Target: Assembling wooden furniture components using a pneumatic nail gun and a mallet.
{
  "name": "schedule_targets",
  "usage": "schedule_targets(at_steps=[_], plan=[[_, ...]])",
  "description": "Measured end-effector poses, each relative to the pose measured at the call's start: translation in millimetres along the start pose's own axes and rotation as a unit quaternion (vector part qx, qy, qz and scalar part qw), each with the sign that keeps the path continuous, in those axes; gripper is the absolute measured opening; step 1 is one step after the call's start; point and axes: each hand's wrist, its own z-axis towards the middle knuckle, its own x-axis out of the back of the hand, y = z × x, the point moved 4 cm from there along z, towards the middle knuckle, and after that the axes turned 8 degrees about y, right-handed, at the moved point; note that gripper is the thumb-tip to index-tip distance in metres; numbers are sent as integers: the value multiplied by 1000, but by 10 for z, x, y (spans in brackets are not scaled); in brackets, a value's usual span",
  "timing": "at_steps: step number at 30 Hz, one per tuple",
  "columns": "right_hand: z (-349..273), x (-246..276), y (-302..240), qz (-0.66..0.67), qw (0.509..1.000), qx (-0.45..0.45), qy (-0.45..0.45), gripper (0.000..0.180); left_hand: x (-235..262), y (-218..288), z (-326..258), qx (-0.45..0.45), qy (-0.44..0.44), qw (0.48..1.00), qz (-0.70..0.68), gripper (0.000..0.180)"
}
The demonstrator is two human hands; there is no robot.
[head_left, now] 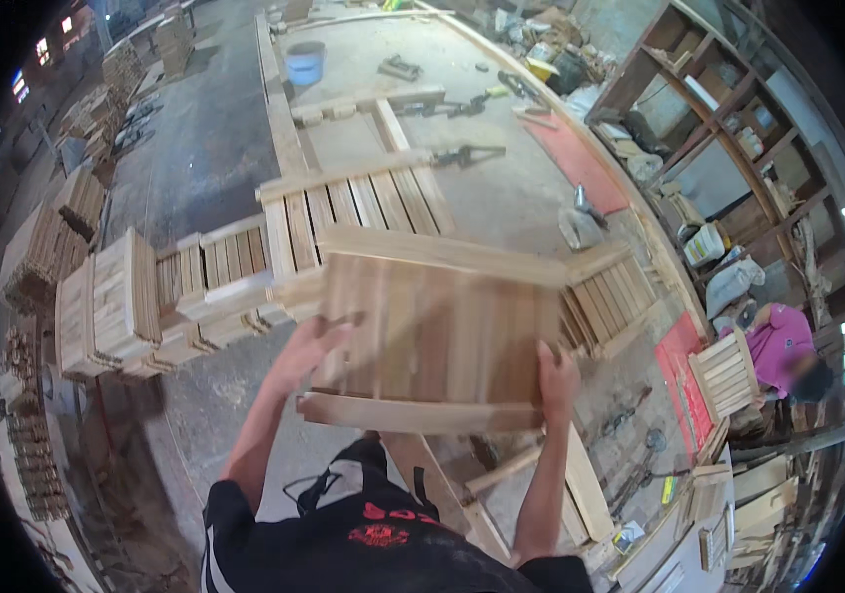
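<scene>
A slatted wooden panel [432, 331] with thicker rails along its far and near edges is held up in front of me, blurred by motion. My left hand [316, 348] grips its left side, and my right hand [558, 381] grips its right side near the front corner. The panel hides part of what lies beneath it. Just beyond it, another slatted wooden panel [363, 208] lies on the work table [338, 59]. To the right of the held panel, a further slatted panel [610, 301] leans partly behind it.
Stacked slatted panels [111, 301] stand at the left. Clamps [467, 155] and a blue bucket [305, 63] sit on the table. A co-worker in a pink top [780, 346] holds a small slatted panel [725, 378] at the right, below wooden shelving [719, 128]. Loose boards lie near my right forearm.
</scene>
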Motion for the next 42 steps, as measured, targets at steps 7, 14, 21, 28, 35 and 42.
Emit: schedule_targets(at_steps=[7, 14, 21, 28, 35, 42], plan=[[1694, -1971, -1603, -38, 977, 185, -100, 50, 1392, -730, 1394, 46, 176, 956, 229, 59], [1724, -2027, -1665, -69, 907, 140, -390, 60, 1480, -743, 986, -1, 64, 891, 449, 77], [1747, -1962, -1340, -125, 884, 366, -263, 82, 1040, -812, 832, 67, 131, 912, 382, 58], [1392, -1929, -1300, -187, 828, 469, -243, 44, 1060, -800, 830, -120, 144, 893, 410, 49], [1400, -1886, -1330, -154, 810, 530, -199, 25, 1026, -832, 816, -106, 153, 910, 370, 53], [1623, -1806, -1658, -63, 805, 562, -178, 29, 1045, -827, 799, -102, 156, 895, 406, 52]])
